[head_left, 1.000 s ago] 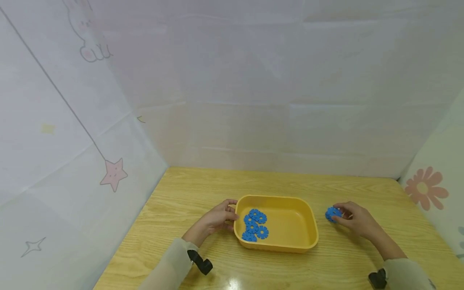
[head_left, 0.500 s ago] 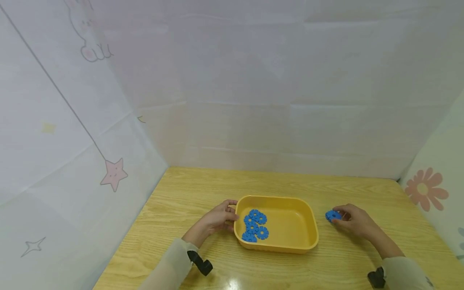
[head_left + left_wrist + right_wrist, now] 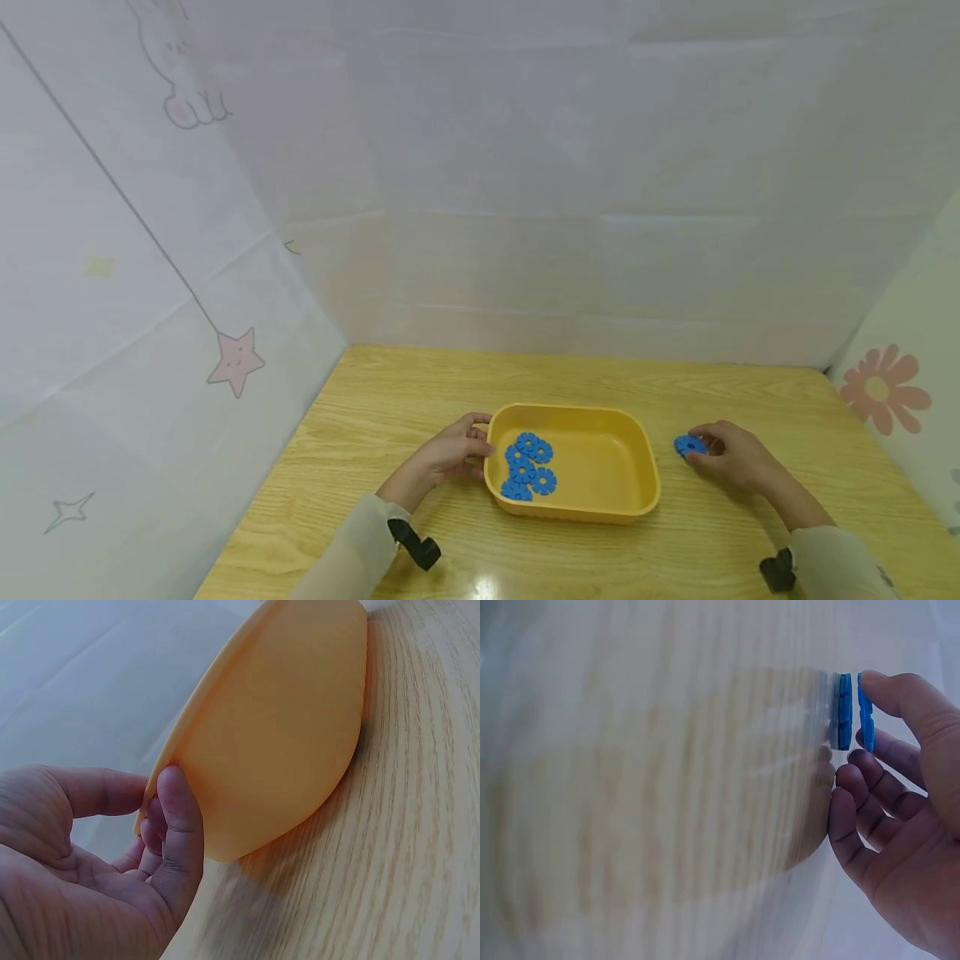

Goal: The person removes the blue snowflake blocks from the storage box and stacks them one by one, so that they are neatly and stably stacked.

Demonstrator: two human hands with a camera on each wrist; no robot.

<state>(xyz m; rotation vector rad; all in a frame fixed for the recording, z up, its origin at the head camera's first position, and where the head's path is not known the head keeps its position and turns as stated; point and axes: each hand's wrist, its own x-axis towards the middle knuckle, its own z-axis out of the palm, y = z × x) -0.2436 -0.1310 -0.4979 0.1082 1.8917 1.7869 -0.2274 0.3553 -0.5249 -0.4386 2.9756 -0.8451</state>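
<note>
My left hand [image 3: 450, 450] grips the left rim of a yellow plastic tray [image 3: 607, 506], thumb and fingers on either side of the wall in the left wrist view. Inside the tray's left end lie several blue snowflake discs [image 3: 543, 481], some overlapping. To the right of the tray, my right hand [image 3: 738, 456] pinches one blue snowflake disc [image 3: 866, 712] between thumb and finger. Just below it, a short stack of the same discs [image 3: 845, 711] lies flat on the table, with a narrow gap showing between. The other right fingertips rest by the table surface.
The wooden table [image 3: 420, 383] reaches back to a pale cloth wall [image 3: 487, 275], with more printed cloth at the left and right. A black wrist strap [image 3: 414, 542] sits on the left sleeve, another strap [image 3: 778, 572] on the right.
The disc at my right hand has gone from tilted to nearly flat over the stack, and the hand has dropped slightly. My left hand and the tray stay in place.
</note>
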